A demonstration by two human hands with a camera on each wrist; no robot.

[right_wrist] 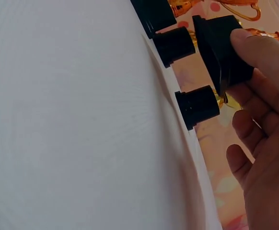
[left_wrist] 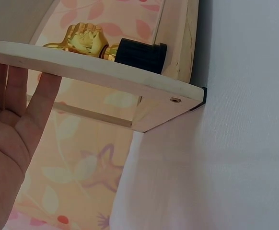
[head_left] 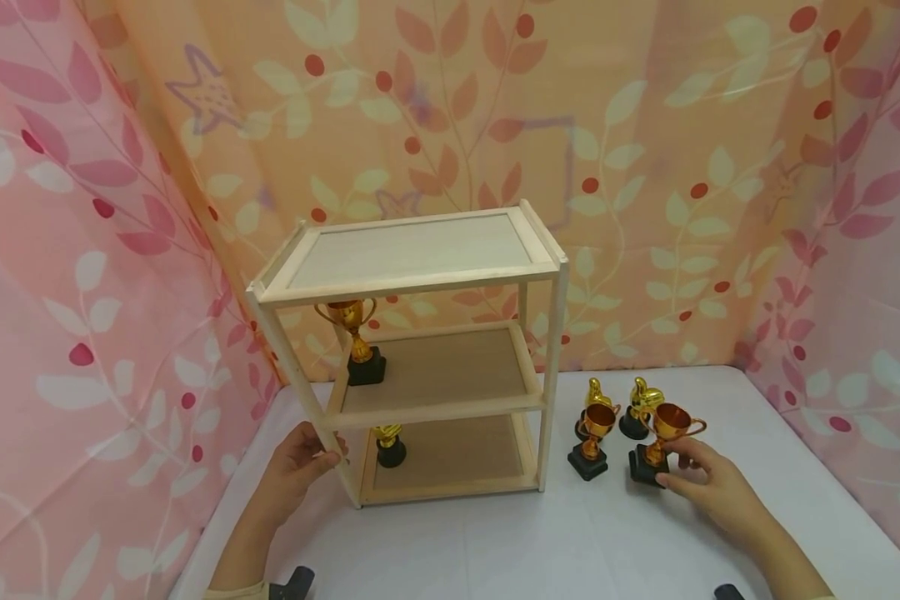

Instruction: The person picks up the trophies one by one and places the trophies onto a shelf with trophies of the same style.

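My left hand [head_left: 285,475] grips the front left post of a small three-tier wooden shelf [head_left: 435,412], with its fingers around the post [left_wrist: 82,72] in the left wrist view. At the right, my right hand [head_left: 723,492] pinches the black square base [right_wrist: 228,50] of a gold-orange trophy cup [head_left: 672,422]. In the right wrist view the thumb presses on that base, which is raised off the white table. Beside it stands another trophy cup [head_left: 598,421]. Two gold thumbs-up trophies [head_left: 647,397] stand just behind the cups.
A trophy cup [head_left: 366,365] stands on the middle tier at the left. On the bottom tier sits a gold fist-shaped trophy [left_wrist: 87,40] with a round black base. Flowered curtains [head_left: 450,108] enclose the back and sides of the white table [head_left: 480,550].
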